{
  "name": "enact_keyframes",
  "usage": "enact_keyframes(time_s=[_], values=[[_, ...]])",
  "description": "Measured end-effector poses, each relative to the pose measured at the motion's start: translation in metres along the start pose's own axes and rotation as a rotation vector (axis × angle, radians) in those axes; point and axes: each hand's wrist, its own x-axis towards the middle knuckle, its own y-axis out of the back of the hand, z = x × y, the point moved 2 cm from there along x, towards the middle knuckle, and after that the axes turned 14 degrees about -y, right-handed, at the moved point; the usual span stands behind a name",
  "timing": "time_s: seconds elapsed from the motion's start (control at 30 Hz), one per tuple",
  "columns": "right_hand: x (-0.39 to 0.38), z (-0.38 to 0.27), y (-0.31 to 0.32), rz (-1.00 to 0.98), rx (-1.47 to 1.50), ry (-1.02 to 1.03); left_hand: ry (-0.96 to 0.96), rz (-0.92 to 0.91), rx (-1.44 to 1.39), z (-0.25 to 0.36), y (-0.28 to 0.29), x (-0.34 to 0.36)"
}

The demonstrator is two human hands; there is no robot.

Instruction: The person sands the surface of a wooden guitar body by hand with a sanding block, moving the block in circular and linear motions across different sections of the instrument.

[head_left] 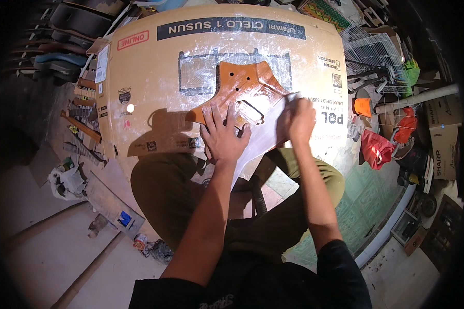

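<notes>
An orange-brown wooden guitar body (242,82) with drilled holes and a routed rectangular slot lies on a large cardboard sheet. A whitish sheet (268,129) covers its near right part and narrows toward my lap; I cannot tell whether it is paper, film or cloth. My left hand (222,135) presses flat on the body's left side, fingers spread, beside the slot. At the right edge, my right hand (300,121) is closed, its fingers curled. A small pale bit shows by its fingertips, but what it grips is hidden.
The printed cardboard (139,72) spans the work surface over my knees. Tools (82,123) line its left side, with dark guitar-like bodies (62,59) stacked behind. A wire rack (376,56), a red bag (375,148) and cartons (443,139) stand at the right.
</notes>
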Motion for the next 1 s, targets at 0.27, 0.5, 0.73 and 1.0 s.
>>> enact_keyframes(time_s=[0.27, 0.5, 0.73, 1.0], values=[[0.012, -0.004, 0.012, 0.05, 0.063, 0.046, -0.009, 0.042, -0.023, -0.003, -0.002, -0.001], [0.011, 0.0, 0.009, -0.121, -0.098, 0.048, -0.016, 0.028, -0.003, -0.006, -0.004, -0.002], [-0.024, -0.024, 0.003, -0.109, -0.02, 0.227, -0.002, 0.036, -0.003, -0.008, 0.003, -0.004], [-0.037, -0.032, 0.007, 0.068, 0.058, 0.326, -0.01, 0.046, -0.003, -0.006, -0.001, -0.003]])
